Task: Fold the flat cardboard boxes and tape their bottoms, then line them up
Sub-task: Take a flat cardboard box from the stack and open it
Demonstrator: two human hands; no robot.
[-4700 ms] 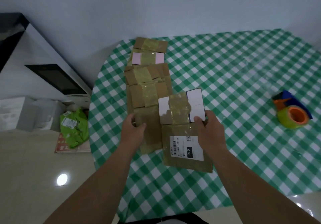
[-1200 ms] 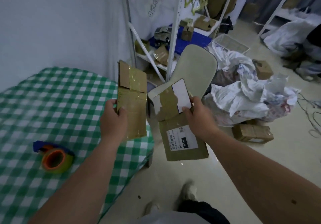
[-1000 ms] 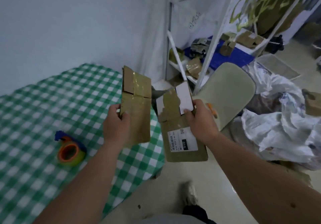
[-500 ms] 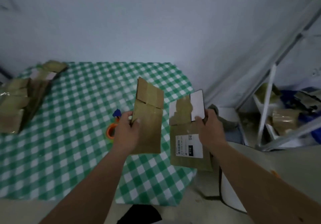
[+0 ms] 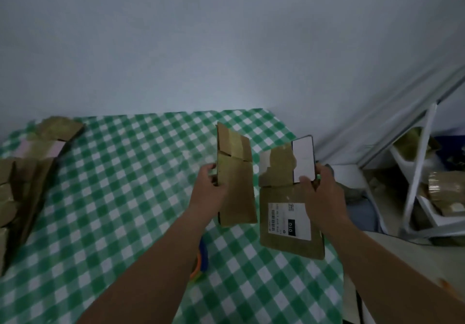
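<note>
My left hand [image 5: 210, 190] grips a plain flat cardboard box [image 5: 235, 180] by its left edge, holding it upright above the checked table [image 5: 120, 198]. A second flat box [image 5: 289, 213], with a white shipping label and a white-backed flap, is held by my right hand [image 5: 322, 195] at its upper right. The two boxes hang side by side, a small gap between them. A tape roll [image 5: 200, 260], orange and blue, lies on the table, mostly hidden under my left forearm.
A row of flattened, taped cardboard boxes [image 5: 27, 170] lies along the table's left side. A white metal rack [image 5: 417, 172] with cardboard on its shelves stands to the right, past the table edge. A pale wall rises behind.
The view has swung back from the floor and rack toward the table. Both hands still hold their boxes, now over the table's right part, and the tape roll slid under my left forearm.
</note>
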